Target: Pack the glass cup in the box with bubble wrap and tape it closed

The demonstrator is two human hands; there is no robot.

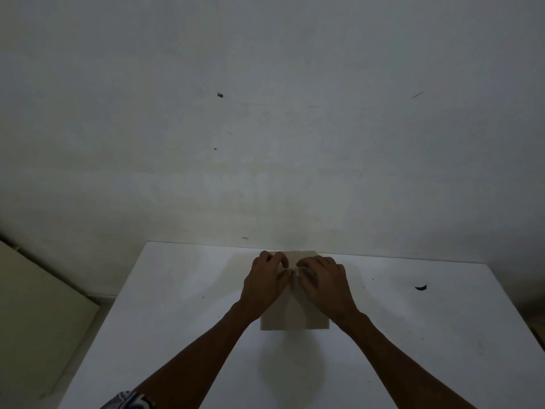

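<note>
A small beige cardboard box [295, 318] stands near the far edge of the white table [177, 320]. My left hand [265, 286] rests on the left half of its top, fingers bent down onto the cardboard. On the right half lies my right hand [323, 286], placed the same way. The two thumbs meet over the middle of the top, where the flaps seem to join. The hands cover most of the top, so I cannot see any seam or tape. No glass cup, bubble wrap or tape roll is in view.
A dark smudge [421, 287] marks the table at the right. A grey-white wall [265, 113] rises directly behind the table's far edge. A pale panel [38, 305] leans at the lower left, beside the table.
</note>
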